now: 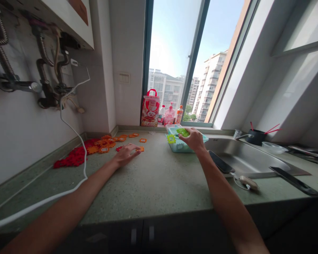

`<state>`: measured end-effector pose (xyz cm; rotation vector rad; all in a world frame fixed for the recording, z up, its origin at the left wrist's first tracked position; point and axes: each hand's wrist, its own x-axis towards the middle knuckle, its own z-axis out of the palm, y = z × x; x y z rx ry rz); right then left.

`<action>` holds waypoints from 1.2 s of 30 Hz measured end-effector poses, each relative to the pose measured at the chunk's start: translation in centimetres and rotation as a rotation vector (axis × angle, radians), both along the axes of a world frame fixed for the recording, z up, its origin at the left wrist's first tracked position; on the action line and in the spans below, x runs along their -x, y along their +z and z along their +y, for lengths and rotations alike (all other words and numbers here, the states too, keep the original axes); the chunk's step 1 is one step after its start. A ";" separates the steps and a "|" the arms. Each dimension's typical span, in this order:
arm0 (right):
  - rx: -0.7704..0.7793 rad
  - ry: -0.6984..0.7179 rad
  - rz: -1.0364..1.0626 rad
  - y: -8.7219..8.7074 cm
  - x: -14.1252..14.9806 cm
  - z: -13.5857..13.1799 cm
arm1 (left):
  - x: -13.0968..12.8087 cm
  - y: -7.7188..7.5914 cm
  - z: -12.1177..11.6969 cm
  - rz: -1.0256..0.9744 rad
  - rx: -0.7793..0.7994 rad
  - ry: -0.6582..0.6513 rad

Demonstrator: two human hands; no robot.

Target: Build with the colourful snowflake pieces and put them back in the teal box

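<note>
My right hand (194, 138) grips jagged green pieces (183, 132) at a plastic tub (182, 147). Left hand (125, 154) meets notched orange piece (141, 149); can't tell if gripping.

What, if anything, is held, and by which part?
The right hand seems to grip green pieces by their right edge; whether the left hand holds an orange piece is unclear.

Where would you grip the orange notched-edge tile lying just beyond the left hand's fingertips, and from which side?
Probably by two opposite edges of the orange notched-edge tile, pinched between thumb and fingertip, with the left hand coming from above and the near side. It lies flat on the countertop, offering little to reach under, but its notches should help the fingertips catch.
</note>
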<state>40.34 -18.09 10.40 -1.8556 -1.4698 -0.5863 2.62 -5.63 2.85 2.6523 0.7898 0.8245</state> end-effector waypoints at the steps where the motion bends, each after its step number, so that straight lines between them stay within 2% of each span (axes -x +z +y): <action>1: 0.009 -0.080 0.011 0.0 -1.0 -0.2 | -0.1 -0.1 0.0 0.006 0.004 0.003; 3: 0.045 -0.197 0.033 -0.2 -2.6 -0.3 | -0.2 -0.2 0.0 0.015 0.006 0.012; 6: 0.141 -0.262 0.059 -0.7 -3.6 -0.4 | -0.2 -0.3 0.1 0.025 -0.003 0.033; 8: 0.163 -0.256 0.032 -0.7 -3.4 -0.5 | -0.1 -0.3 0.1 0.030 -0.012 0.051; 13: 0.021 -0.115 -0.099 0.6 -0.5 -1.1 | 0.0 -0.1 -0.1 0.046 -0.019 0.091; 15: 0.114 -0.045 -0.098 0.9 0.9 -1.2 | 0.1 -0.2 0.0 0.050 -0.026 0.109; 17: 0.282 -0.012 -0.104 0.5 1.9 -1.0 | 0.1 -0.5 0.3 0.056 -0.041 0.126; 20: 0.580 0.010 -0.114 -1.1 2.0 -0.5 | 0.3 -1.0 0.9 0.073 -0.064 0.166; 22: 0.722 0.047 -0.125 -2.5 1.8 0.1 | 0.4 -1.3 1.3 0.075 -0.066 0.203; 24: 0.767 0.135 -0.134 -3.8 1.9 0.7 | 0.5 -1.5 1.6 0.073 -0.063 0.230; 27: 0.765 0.370 -0.088 -5.0 3.8 1.4 | 0.7 -1.6 1.8 0.081 -0.074 0.244; 30: 0.672 0.589 -0.092 -5.1 6.8 1.5 | 0.9 -1.6 1.9 0.093 -0.085 0.304; 32: 0.478 0.658 -0.136 -4.4 8.1 1.2 | 1.2 -1.5 1.9 0.102 -0.066 0.393; 34: 0.218 0.652 -0.160 -3.3 8.1 0.8 | 1.6 -1.5 2.1 0.117 -0.013 0.508; 36: -0.045 0.578 -0.168 -2.2 6.7 0.5 | 2.1 -1.5 2.2 0.147 0.049 0.638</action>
